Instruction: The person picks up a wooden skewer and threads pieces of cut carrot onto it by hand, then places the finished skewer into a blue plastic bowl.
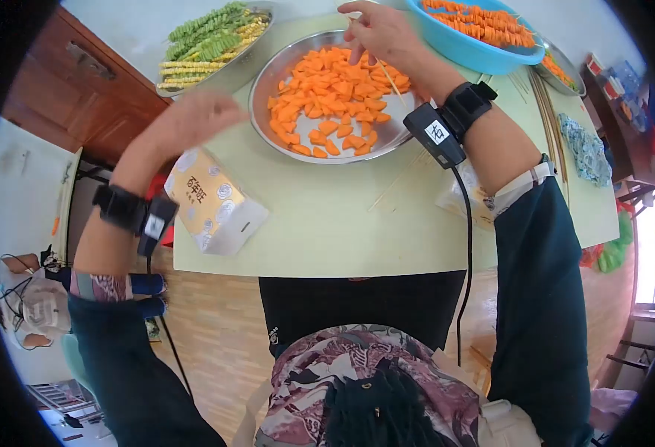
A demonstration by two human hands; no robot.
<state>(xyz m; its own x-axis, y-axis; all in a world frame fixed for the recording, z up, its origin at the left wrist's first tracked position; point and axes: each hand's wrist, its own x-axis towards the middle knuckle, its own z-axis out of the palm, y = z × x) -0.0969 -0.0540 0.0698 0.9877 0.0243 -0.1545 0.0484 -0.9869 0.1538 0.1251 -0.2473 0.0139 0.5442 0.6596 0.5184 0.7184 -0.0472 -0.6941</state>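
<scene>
While right fingers (358, 45) pinch a slim pale skewer (393, 80), left fingers (221, 114) blurred, state unclear, orange carrot slices (331, 93).

The wide round silver metal tray (398, 140) has a smooth, shiny finish; the orange wedge-shaped carrot pieces (331, 88) look smooth. The thin straight pale skewer (392, 80) looks like matt wood. The round blue basin (465, 56) is glossy plastic, the pale green tabletop (342, 231) smooth. The yellow-and-white printed box (212, 197) looks like paper card, the long dark green sleeves (539, 298) matt cloth.
</scene>
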